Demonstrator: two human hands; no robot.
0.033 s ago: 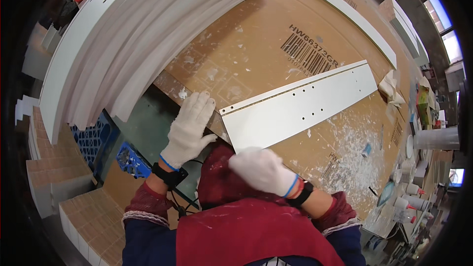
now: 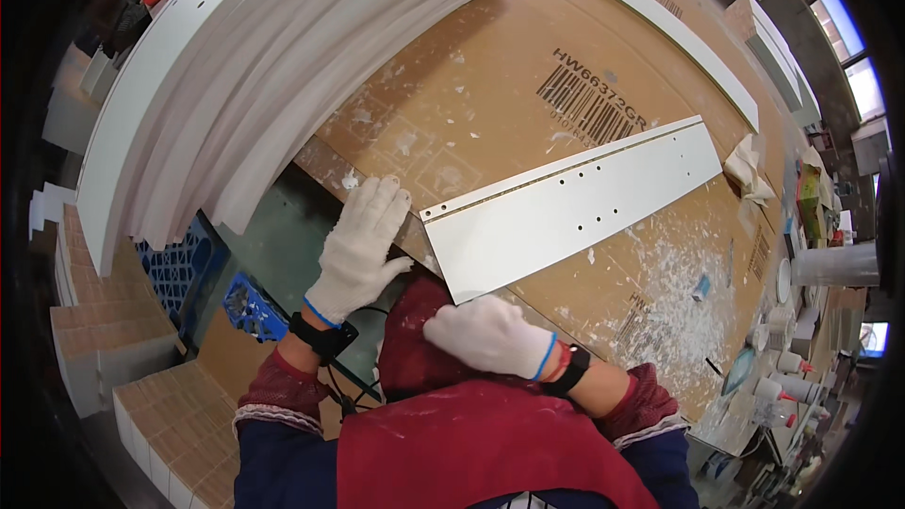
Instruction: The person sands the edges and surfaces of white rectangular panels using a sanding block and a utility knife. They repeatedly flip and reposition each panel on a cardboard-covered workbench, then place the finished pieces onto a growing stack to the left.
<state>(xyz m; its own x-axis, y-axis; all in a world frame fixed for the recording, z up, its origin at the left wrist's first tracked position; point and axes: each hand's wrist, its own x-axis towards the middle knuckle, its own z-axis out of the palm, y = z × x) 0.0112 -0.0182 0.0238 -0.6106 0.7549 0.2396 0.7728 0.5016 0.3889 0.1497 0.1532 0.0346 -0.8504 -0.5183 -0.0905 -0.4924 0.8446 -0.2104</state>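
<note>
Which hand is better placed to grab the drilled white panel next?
Probably the left hand: it lies flat on the table edge right beside the panel's near corner. The right hand is curled lower, over the red apron, off the panel.

Workbench covered in brown cardboard sheet (image 2: 490, 123), spanning centre to right of frame. On it: long white drilled panel (image 2: 575, 207), centre; stack of white boards (image 2: 264, 66), upper left; narrow white strip (image 2: 679, 38), upper right; white dust and chips (image 2: 669, 302), lower right.
</note>
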